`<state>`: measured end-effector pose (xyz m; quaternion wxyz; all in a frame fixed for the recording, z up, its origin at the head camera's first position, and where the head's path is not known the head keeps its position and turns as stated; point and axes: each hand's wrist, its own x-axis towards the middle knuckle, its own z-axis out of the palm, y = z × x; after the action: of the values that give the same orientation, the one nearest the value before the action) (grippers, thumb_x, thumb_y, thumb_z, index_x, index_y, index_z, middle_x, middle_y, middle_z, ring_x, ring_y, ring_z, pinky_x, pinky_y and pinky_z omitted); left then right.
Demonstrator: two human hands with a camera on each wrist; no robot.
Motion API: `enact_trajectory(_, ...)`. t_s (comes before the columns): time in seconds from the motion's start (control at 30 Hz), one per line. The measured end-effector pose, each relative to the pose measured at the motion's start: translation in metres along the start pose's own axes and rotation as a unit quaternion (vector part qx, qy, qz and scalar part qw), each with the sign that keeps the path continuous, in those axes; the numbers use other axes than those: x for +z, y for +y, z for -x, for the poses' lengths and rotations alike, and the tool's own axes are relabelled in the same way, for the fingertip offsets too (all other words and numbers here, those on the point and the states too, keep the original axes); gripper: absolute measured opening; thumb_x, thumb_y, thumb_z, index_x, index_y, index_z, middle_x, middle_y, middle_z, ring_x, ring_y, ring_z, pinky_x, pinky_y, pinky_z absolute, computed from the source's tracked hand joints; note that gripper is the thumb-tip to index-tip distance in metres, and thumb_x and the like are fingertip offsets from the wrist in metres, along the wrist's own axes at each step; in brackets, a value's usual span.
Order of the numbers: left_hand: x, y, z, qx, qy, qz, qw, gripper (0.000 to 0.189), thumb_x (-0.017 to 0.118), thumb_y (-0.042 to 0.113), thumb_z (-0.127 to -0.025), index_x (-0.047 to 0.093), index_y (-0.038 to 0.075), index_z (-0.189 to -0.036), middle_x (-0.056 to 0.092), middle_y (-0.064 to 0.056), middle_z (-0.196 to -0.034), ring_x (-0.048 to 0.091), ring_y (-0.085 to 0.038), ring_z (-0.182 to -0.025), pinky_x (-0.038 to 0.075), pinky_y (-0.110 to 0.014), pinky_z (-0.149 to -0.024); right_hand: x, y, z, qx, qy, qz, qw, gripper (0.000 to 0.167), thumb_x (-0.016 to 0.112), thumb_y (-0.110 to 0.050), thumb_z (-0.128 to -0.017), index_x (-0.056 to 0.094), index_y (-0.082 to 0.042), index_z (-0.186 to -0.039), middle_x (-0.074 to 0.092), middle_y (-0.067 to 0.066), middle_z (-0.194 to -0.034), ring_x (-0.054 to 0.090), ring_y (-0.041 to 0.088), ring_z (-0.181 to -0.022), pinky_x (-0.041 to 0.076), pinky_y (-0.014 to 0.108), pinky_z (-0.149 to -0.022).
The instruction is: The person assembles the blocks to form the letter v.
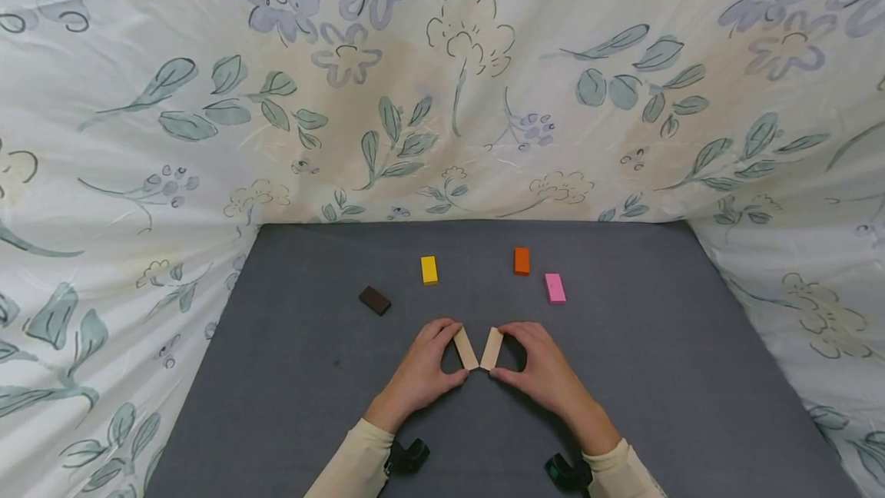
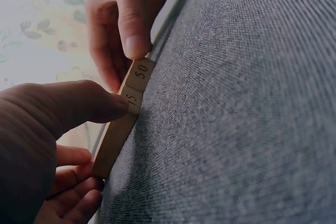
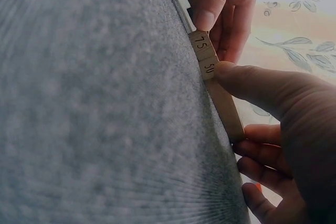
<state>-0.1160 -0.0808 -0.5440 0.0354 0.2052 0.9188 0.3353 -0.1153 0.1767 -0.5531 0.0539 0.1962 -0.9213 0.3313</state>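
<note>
In the head view my left hand (image 1: 423,366) pinches a plain wooden block (image 1: 466,349) by its two ends, between thumb and fingers. A second plain wooden block (image 1: 492,349) is gripped the same way by my right hand (image 1: 545,369). Both lie low on the grey cloth, forming a V whose near ends touch or almost touch. The right wrist view shows the number 75 on the end of the left block (image 3: 202,44) and 50 on the right block (image 3: 226,109). My left thumb partly covers the 75 in the left wrist view.
Beyond the hands lie a dark brown block (image 1: 375,300), a yellow block (image 1: 429,270), an orange block (image 1: 522,261) and a pink block (image 1: 555,288). Floral fabric (image 1: 470,98) hangs behind and at both sides of the grey table surface (image 1: 290,375).
</note>
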Motion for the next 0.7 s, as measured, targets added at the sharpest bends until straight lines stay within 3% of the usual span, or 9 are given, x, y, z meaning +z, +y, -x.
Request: enact_trajectory(0.7, -0.0015, -0.0006, 0.0006, 0.001, -0.003, 0.014, 0.9999, 0.076, 0.089, 0.028, -0.093, 0.055, 0.007, -0.157, 0.051, -0.011, -0.152, 0.050, -0.031, -0.139, 0.046, -0.051, -0.114, -0.0011, 0.0011, 0.0007, -0.006, 0.001, -0.001, 1.0000, 0.073, 0.102, -0.032, -0.077, 0.070, -0.007, -0.138, 0.068, 0.008, -0.134, 0.059, 0.031, -0.127, 0.049, 0.056, -0.109)
